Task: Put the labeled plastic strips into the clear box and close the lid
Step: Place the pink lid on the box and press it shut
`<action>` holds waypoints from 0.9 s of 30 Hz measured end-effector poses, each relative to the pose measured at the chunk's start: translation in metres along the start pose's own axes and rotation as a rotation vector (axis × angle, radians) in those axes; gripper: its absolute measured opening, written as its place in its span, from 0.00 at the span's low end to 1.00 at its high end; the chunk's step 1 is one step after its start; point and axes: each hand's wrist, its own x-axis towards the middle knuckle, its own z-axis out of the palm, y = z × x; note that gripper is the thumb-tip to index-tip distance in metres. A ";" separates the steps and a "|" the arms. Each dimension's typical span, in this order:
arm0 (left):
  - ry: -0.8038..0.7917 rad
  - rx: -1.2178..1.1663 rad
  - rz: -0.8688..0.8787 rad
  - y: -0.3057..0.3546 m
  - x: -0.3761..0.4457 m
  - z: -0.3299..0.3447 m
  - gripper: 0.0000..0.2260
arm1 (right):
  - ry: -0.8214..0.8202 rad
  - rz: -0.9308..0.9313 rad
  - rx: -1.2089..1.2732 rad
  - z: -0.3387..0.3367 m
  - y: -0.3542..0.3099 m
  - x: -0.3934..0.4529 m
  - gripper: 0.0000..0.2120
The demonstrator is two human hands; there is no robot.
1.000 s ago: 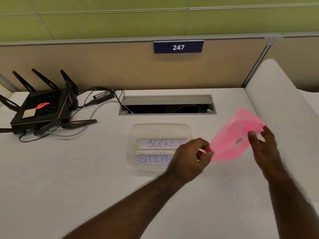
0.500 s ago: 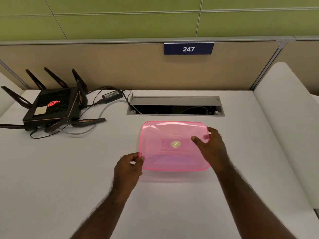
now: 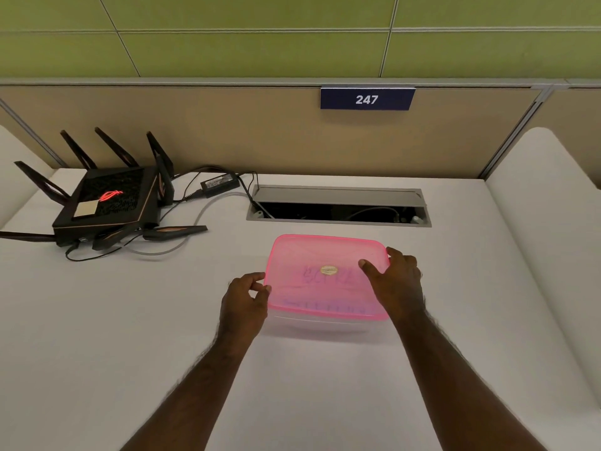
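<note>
A translucent pink lid (image 3: 312,255) lies flat over the clear box (image 3: 318,328) in the middle of the white desk. Through the lid the labeled strips (image 3: 325,309) show faintly as blue handwriting. My left hand (image 3: 242,302) pinches the lid's left edge with thumb and fingers. Along the lid's right edge rests my right hand (image 3: 395,283), thumb on top and fingers wrapped around the side. A small gold sticker (image 3: 328,270) marks the lid's centre.
A black router (image 3: 107,203) with several antennas and its cables sits at the back left beside a power adapter (image 3: 220,183). An open cable hatch (image 3: 338,209) lies behind the box. Partition walls rise at the back and at the right.
The pink lid, held tilted to the right of the box a second ago, now lies over the box. Both hands moved to its left and right edges.
</note>
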 end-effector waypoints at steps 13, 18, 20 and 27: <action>-0.290 -0.056 0.065 0.002 0.001 -0.019 0.18 | 0.051 -0.126 0.008 0.008 0.006 -0.006 0.31; -0.449 0.446 0.352 -0.004 0.017 -0.029 0.22 | 0.017 -0.232 -0.083 0.009 0.008 -0.003 0.26; -0.508 0.680 0.402 -0.002 0.020 -0.032 0.26 | 0.023 -0.321 -0.138 0.008 0.008 -0.004 0.24; -0.450 1.088 0.590 0.000 0.011 -0.031 0.39 | -0.280 -0.605 -0.314 -0.009 0.039 -0.015 0.40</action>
